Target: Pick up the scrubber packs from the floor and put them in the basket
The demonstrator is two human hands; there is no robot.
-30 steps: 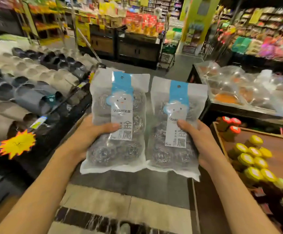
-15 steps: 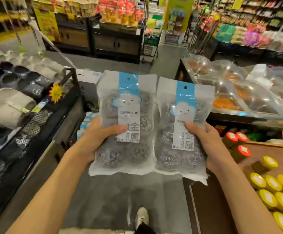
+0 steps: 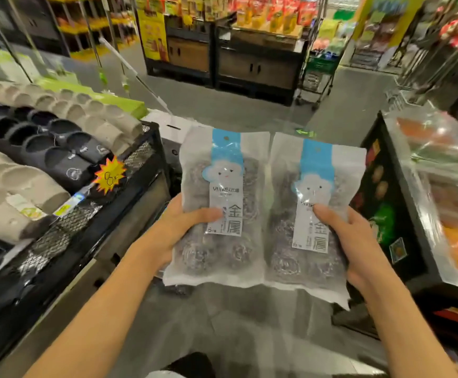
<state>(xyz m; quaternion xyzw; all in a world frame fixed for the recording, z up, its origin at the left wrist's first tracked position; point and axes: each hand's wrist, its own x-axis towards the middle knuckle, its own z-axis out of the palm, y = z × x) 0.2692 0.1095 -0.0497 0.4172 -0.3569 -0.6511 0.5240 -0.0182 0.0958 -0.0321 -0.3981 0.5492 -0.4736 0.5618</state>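
We see two scrubber packs held upright side by side above the floor, their inner edges touching or slightly overlapping. The left pack [image 3: 216, 205] is a clear frosted bag with a blue strip down the top, a cloud face, and a white label with large characters; steel-wool balls show through. The right pack [image 3: 311, 216] looks the same and sits a little lower. A thumb presses across each label. No basket is in view.
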